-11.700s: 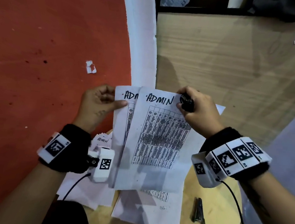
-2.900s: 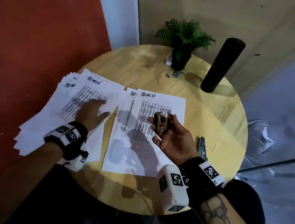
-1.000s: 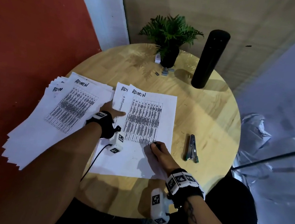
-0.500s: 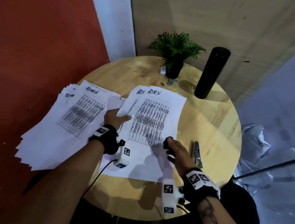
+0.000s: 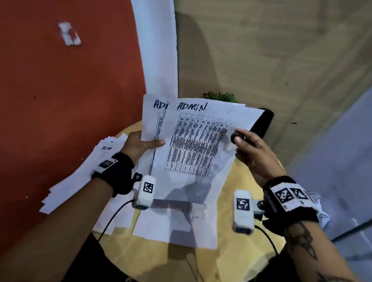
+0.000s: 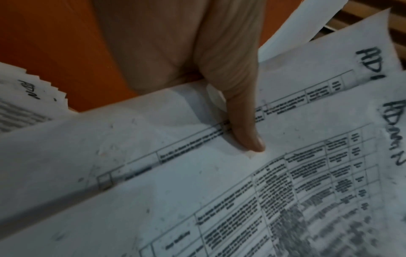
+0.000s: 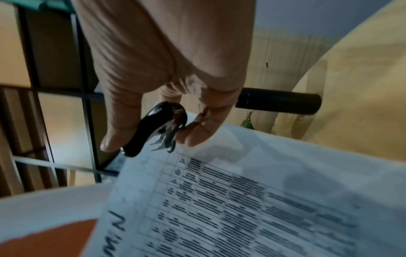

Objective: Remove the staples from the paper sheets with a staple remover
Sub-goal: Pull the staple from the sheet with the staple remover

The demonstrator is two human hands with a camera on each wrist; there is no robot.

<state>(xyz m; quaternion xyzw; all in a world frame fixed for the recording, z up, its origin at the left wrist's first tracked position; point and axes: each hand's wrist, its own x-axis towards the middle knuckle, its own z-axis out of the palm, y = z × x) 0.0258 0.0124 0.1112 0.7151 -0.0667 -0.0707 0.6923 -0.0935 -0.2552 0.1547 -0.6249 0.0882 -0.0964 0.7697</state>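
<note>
A bundle of white sheets (image 5: 193, 146) with a printed table and "ADMIN" handwritten on top is held up above the round wooden table (image 5: 226, 262). My left hand (image 5: 140, 144) pinches its left edge, thumb (image 6: 243, 125) pressed on the front page. My right hand (image 5: 253, 150) grips a black staple remover (image 5: 235, 137) beside the bundle's right edge. In the right wrist view the staple remover (image 7: 158, 127) sits between thumb and fingers, its metal claws just above the sheet (image 7: 241, 200). No staple is visible.
A fanned pile of loose sheets (image 5: 84, 177) lies on the table's left, and one sheet (image 5: 176, 224) lies flat under the raised bundle. A black cylinder (image 5: 262, 124) and a small green plant (image 5: 219, 96) stand behind the paper. A red wall (image 5: 51, 85) is on the left.
Both hands have lifted the bundle off the table and raised it upright. My right hand, still gripping the staple remover, has moved up to the bundle's right edge.
</note>
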